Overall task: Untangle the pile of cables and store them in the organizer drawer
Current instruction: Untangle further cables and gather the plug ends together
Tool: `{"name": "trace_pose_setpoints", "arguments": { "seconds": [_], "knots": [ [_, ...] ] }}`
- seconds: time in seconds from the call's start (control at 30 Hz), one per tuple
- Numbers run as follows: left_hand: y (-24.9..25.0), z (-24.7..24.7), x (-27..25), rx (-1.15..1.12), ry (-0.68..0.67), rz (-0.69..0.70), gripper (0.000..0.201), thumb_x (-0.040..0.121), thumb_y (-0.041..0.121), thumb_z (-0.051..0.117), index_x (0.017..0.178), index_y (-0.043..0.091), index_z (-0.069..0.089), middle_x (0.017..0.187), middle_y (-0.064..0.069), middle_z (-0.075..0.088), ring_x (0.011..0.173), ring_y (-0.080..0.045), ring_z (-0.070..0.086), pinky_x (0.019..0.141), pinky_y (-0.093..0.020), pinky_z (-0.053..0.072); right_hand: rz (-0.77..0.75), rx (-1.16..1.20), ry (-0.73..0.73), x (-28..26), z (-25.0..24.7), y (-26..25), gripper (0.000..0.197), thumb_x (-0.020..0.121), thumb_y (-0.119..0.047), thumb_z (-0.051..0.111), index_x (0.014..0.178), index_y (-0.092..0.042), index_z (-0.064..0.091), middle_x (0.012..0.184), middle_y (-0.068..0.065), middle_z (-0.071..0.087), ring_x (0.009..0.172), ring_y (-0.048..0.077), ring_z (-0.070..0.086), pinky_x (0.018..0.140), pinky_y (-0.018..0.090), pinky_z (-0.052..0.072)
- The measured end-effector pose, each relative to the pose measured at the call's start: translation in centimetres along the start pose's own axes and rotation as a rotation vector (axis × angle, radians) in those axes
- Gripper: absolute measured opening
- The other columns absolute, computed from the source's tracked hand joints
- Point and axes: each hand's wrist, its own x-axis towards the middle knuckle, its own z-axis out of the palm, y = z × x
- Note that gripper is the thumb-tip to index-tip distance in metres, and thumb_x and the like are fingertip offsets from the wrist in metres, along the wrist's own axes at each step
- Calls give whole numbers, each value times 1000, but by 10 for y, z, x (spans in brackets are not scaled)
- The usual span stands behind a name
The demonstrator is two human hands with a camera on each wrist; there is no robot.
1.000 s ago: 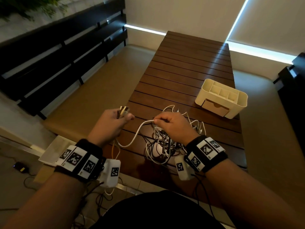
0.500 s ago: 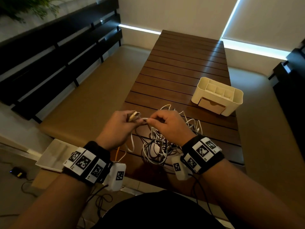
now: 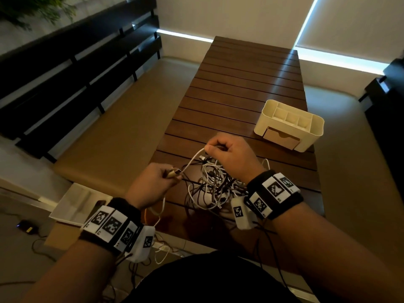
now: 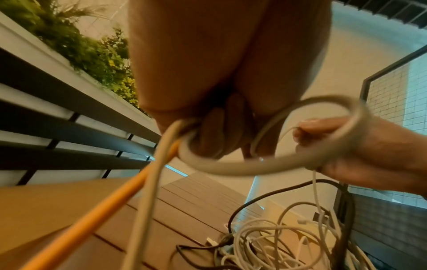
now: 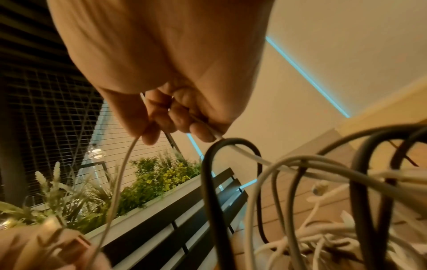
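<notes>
A tangled pile of white and black cables lies on the near end of the slatted wooden table. My left hand grips the plug end of a white cable together with coiled loops; in the left wrist view those loops hang from its curled fingers. My right hand pinches the same white cable a short way along, raised above the pile. The cream organizer with its wooden drawer shut stands beyond, to the right.
A tan padded bench runs along the table's left side, with a black slatted backrest and plants behind it. A white tray and loose wires lie on the floor at lower left.
My right hand has lifted away from the left and drawn a length of white cable up out of the pile. The left hand has dropped lower, still holding the plug end.
</notes>
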Motion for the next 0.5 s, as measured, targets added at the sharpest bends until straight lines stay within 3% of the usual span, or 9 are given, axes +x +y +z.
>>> {"name": "trace_pose_setpoints", "arguments": {
  "seconds": [0.1, 0.23, 0.33, 0.37, 0.43, 0.5],
  "knots": [
    [5, 3, 6, 79, 32, -3, 15, 97, 24, 63, 93, 11, 72, 78, -9, 66, 66, -23, 54, 64, -36, 44, -77, -172, -148, 5, 3, -6, 11, 94, -22, 66, 87, -17, 73, 82, -14, 62, 75, -1, 57, 68, 15, 47],
    [17, -6, 10, 40, 205, 45, 13, 98, 21, 62, 105, 18, 72, 88, 2, 68, 73, -7, 56, 64, -25, 41, -113, -401, -305, 7, 9, 0, 17, 95, -23, 63, 94, -12, 77, 94, -3, 69, 86, 11, 63, 80, 35, 54],
    [31, -9, 10, -29, 124, 163, 20, 97, 20, 63, 116, 24, 69, 93, 11, 67, 74, 6, 59, 63, -8, 40, -121, -317, -283, 5, 11, -1, 15, 95, -25, 66, 91, -13, 74, 86, -11, 62, 78, -1, 56, 71, 17, 46],
    [34, -7, 11, -37, 60, 197, 17, 97, 20, 63, 111, 22, 70, 87, 12, 66, 66, 7, 57, 61, -8, 39, -129, -290, -253, 6, 11, -2, 14, 94, -25, 66, 89, -14, 73, 82, -15, 59, 75, -3, 54, 68, 11, 41],
    [36, -3, 13, -50, -36, 232, 11, 97, 22, 63, 92, 17, 71, 70, 13, 60, 55, 2, 48, 58, -17, 38, -140, -249, -179, 7, 10, -6, 13, 94, -24, 66, 88, -15, 72, 81, -15, 57, 74, -3, 53, 66, 9, 38],
    [36, -2, 13, -91, -29, 225, 22, 98, 22, 61, 79, 12, 66, 57, 14, 52, 50, 0, 42, 53, -16, 34, -139, -213, -141, 6, 8, -7, 13, 95, -24, 64, 90, -16, 72, 82, -13, 60, 73, 1, 55, 64, 9, 38]
  ]
}}
